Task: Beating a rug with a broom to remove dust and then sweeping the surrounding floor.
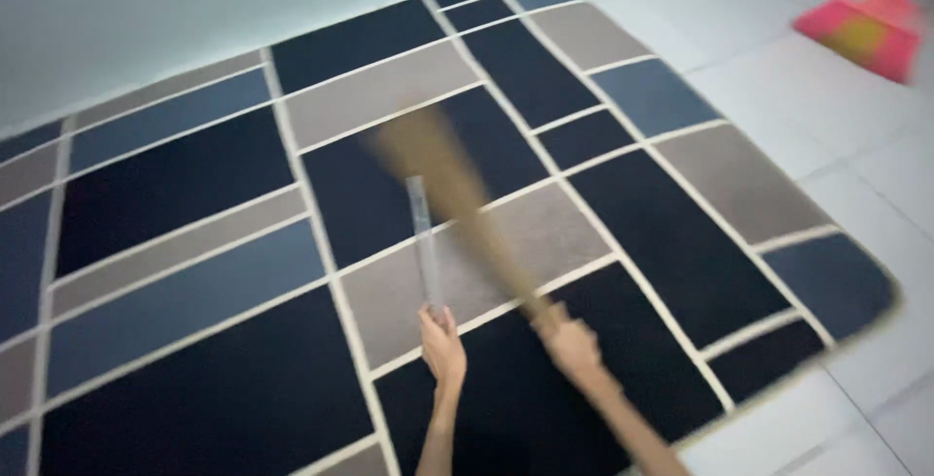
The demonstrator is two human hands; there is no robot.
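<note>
A patterned rug (195, 242) of dark blue, grey and beige rectangles with cream lines covers most of the floor. My left hand (443, 345) grips the lower end of a thin clear stick (423, 242) that points away from me over the rug. My right hand (569, 340) grips a tan broom (452, 184), blurred by motion, whose bristles fan out over the rug's middle. The two hands are close together above a dark rectangle near the rug's front.
White floor tiles (778, 96) lie to the right of the rug and beyond its near corner. A pink and red dustpan-like object (861, 28) sits on the tiles at the far right. A pale wall (146, 18) borders the rug's far side.
</note>
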